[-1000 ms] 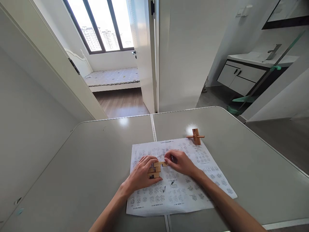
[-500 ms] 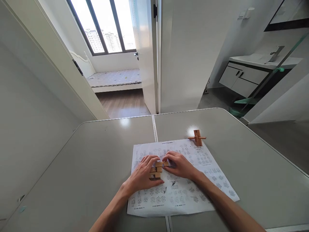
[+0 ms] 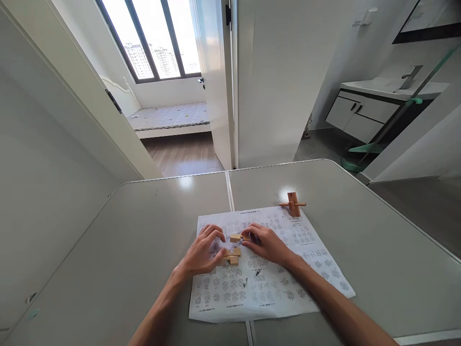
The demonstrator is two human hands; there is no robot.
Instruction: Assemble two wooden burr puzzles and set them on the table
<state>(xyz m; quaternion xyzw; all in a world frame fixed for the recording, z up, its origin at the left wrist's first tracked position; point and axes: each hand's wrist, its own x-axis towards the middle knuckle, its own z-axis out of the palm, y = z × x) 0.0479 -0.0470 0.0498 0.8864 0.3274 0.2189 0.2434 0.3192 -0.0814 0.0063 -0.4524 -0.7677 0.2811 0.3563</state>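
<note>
My right hand (image 3: 265,242) pinches the right end of a small notched wooden block (image 3: 236,238) above the printed sheet (image 3: 273,298). Just nearer to me, more light wooden puzzle blocks (image 3: 233,260) sit together on the paper. My left hand (image 3: 206,250) is beside them on the left, thumb and fingers apart. Its thumb tip is at the left end of the lower blocks; whether it presses on them I cannot tell. The palm side of the left hand is hidden.
A reddish-brown wooden piece with a crossing rod (image 3: 293,204) stands at the sheet's far right corner. The grey table (image 3: 144,254) has a seam down its middle. Beyond it are an open door (image 3: 216,86), a bed (image 3: 173,115) and a washbasin cabinet (image 3: 360,115).
My right hand has drawn one notched block away from the others, slightly upward in view. My left hand has loosened from the blocks and shifted left, its fingers spreading.
</note>
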